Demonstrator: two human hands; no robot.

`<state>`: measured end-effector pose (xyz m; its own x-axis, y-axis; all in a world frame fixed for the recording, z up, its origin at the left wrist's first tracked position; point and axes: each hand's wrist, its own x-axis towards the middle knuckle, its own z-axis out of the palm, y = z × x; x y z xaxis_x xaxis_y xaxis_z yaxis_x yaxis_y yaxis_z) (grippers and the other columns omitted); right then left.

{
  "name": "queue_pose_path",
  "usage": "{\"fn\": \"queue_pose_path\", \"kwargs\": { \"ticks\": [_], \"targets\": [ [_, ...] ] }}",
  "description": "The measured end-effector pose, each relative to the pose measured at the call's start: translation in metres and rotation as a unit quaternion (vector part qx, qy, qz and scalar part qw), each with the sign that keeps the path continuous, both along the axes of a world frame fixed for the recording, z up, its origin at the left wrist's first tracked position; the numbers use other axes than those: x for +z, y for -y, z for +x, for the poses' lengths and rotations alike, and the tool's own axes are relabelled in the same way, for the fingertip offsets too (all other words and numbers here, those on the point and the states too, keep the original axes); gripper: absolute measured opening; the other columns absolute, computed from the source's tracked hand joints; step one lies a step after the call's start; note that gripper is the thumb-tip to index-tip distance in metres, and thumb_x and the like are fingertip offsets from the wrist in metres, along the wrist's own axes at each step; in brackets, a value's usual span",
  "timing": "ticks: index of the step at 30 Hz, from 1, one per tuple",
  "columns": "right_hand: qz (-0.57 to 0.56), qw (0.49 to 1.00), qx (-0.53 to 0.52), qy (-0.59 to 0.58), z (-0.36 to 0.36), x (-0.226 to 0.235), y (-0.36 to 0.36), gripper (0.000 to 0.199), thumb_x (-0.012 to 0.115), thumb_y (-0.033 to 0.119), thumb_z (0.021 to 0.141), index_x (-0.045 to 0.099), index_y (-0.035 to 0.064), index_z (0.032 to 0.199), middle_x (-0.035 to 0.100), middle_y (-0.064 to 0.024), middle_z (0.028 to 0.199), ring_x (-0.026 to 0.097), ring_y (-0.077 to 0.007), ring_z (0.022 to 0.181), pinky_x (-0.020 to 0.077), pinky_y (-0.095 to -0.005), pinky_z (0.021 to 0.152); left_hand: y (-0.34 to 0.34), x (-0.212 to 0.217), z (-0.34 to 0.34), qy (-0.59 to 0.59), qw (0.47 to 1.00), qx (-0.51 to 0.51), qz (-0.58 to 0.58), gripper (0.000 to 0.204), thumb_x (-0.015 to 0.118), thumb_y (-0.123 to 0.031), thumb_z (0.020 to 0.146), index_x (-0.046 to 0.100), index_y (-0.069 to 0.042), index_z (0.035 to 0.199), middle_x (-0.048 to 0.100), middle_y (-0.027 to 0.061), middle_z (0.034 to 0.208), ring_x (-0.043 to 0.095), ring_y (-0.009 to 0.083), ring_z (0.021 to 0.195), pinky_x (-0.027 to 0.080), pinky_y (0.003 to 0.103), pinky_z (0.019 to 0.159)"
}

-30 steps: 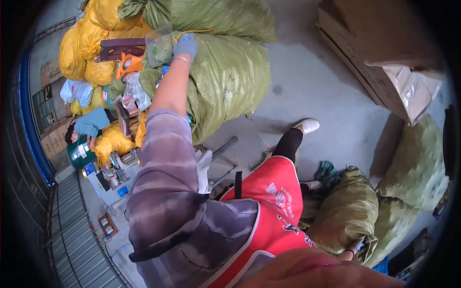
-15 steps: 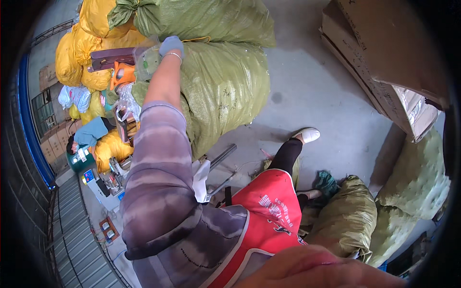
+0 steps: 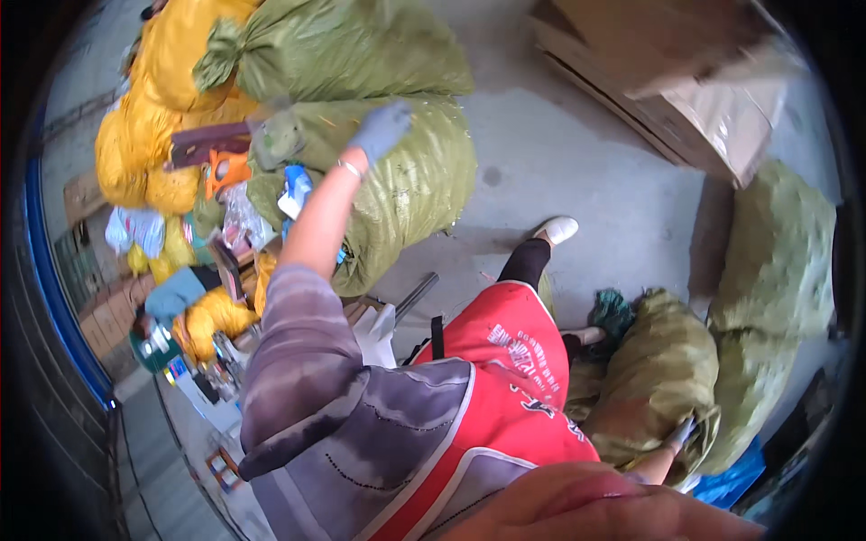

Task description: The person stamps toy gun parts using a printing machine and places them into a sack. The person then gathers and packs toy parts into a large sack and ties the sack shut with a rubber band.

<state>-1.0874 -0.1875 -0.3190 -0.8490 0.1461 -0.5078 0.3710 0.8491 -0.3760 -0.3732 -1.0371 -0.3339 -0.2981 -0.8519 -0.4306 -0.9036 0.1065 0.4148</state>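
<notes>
My left hand (image 3: pixel 383 129), in a blue-grey glove, is over the upper part of a big olive-green woven sack (image 3: pixel 424 162). Motion blurs its fingers, so I cannot see whether it holds anything. Close by on the left are a clear plastic bag (image 3: pixel 275 135) and a blue-and-white packet (image 3: pixel 296 187) beside my forearm. At the lower right, my right hand (image 3: pixel 683 435), also gloved, is closed at the gathered mouth of a brownish-green woven sack (image 3: pixel 663 361); part of the hand is hidden by the folds.
Yellow sacks (image 3: pixel 171 81) and another tied green sack (image 3: pixel 361 45) are piled at the upper left. Large cardboard boxes (image 3: pixel 649 81) stand at the upper right, above a pale green sack (image 3: pixel 776 252). A person in blue (image 3: pixel 180 293) is at the far left.
My left hand has left the clear plastic bag and moved right and slightly down over the green sack. My right hand has come into sight at the lower right sack. The view has shifted.
</notes>
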Motion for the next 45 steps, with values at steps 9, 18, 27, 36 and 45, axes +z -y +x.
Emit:
{"fn": "queue_pose_path", "kwargs": {
  "ticks": [9, 18, 27, 36, 45],
  "targets": [
    [-0.011, 0.979, 0.189, -0.072, 0.057, -0.037, 0.098, 0.074, 0.056, 0.055, 0.083, 0.049, -0.0041, 0.126, 0.051, -0.0222, 0.129, 0.049, -0.0313, 0.118, 0.0377, -0.0373, 0.099, -0.247, 0.073, -0.256, -0.201, 0.887, -0.043, 0.414, 0.022, 0.052, -0.015, 0.093, 0.058, -0.006, 0.112, 0.058, 0.0004, 0.077, 0.050, 0.0041, 0.061, 0.040, 0.018, 0.051],
    [-0.144, 0.953, 0.246, -0.103, 0.094, 0.152, 0.093, 0.028, 0.055, 0.023, 0.087, 0.062, 0.0083, 0.110, 0.064, -0.0132, 0.106, 0.060, -0.0291, 0.100, 0.0460, -0.0364, 0.088, -0.431, 0.185, -0.444, -0.215, 0.837, -0.365, 0.347, 0.021, 0.052, -0.016, 0.092, 0.063, -0.006, 0.107, 0.063, 0.0024, 0.077, 0.052, 0.0062, 0.062, 0.044, 0.022, 0.058],
    [-0.328, 0.903, 0.275, -0.021, 0.201, 0.264, 0.046, 0.043, 0.063, 0.025, 0.081, 0.052, 0.0121, 0.120, 0.062, -0.0170, 0.099, 0.060, -0.0347, 0.091, 0.0462, -0.0412, 0.079, -0.604, 0.278, -0.502, -0.232, 0.677, -0.628, 0.307, 0.018, 0.058, -0.013, 0.086, 0.061, -0.005, 0.101, 0.065, 0.0130, 0.090, 0.063, 0.0307, 0.081, 0.049, 0.036, 0.072],
    [-0.079, 0.986, 0.126, -0.070, 0.185, 0.274, -0.125, 0.028, 0.056, 0.028, 0.089, 0.060, 0.0034, 0.101, 0.062, -0.0098, 0.086, 0.057, -0.0220, 0.079, 0.0448, -0.0343, 0.072, -0.615, 0.278, -0.552, -0.074, 0.675, -0.677, 0.285, 0.020, 0.058, -0.020, 0.087, 0.063, -0.004, 0.098, 0.064, 0.0141, 0.083, 0.063, 0.0281, 0.076, 0.048, 0.034, 0.067],
    [-0.214, 0.953, 0.165, -0.135, 0.207, 0.219, -0.017, 0.038, 0.060, 0.028, 0.085, 0.054, 0.0064, 0.116, 0.061, -0.0114, 0.104, 0.060, -0.0277, 0.091, 0.0476, -0.0396, 0.080, -0.666, 0.283, -0.585, -0.123, 0.621, -0.669, 0.390, 0.016, 0.057, -0.012, 0.088, 0.064, -0.003, 0.100, 0.064, 0.0061, 0.080, 0.056, 0.0100, 0.066, 0.046, 0.024, 0.062]
  ]
}}
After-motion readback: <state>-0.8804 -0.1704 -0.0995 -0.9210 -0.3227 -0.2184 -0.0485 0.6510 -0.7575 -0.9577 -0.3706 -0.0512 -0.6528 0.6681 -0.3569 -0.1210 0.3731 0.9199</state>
